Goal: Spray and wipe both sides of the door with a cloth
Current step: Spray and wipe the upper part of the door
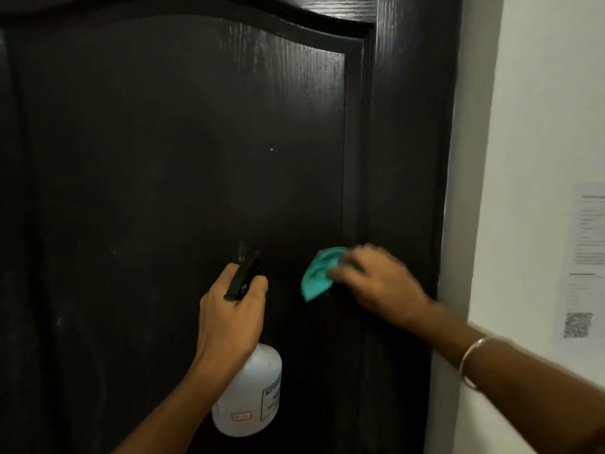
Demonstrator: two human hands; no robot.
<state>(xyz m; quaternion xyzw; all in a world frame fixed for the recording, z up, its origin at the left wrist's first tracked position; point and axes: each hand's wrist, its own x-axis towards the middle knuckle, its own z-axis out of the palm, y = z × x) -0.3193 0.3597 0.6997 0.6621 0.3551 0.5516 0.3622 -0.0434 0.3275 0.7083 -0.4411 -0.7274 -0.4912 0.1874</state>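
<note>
Left hand point(230, 314) curled in a grip, right hand point(381, 281) flat, blurred

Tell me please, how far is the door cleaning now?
Done: hard to judge; only faint streaks show on the dark door. In hand: the right hand presses the teal cloth on the panel's right side, while the left hand grips the spray bottle. Left: the other side, not visible here.

Indoor doorway, likely rented or shared building, dark panelled wooden door point(183, 132), white wall point(540, 93), posted notice with QR code point(586, 250)
</note>
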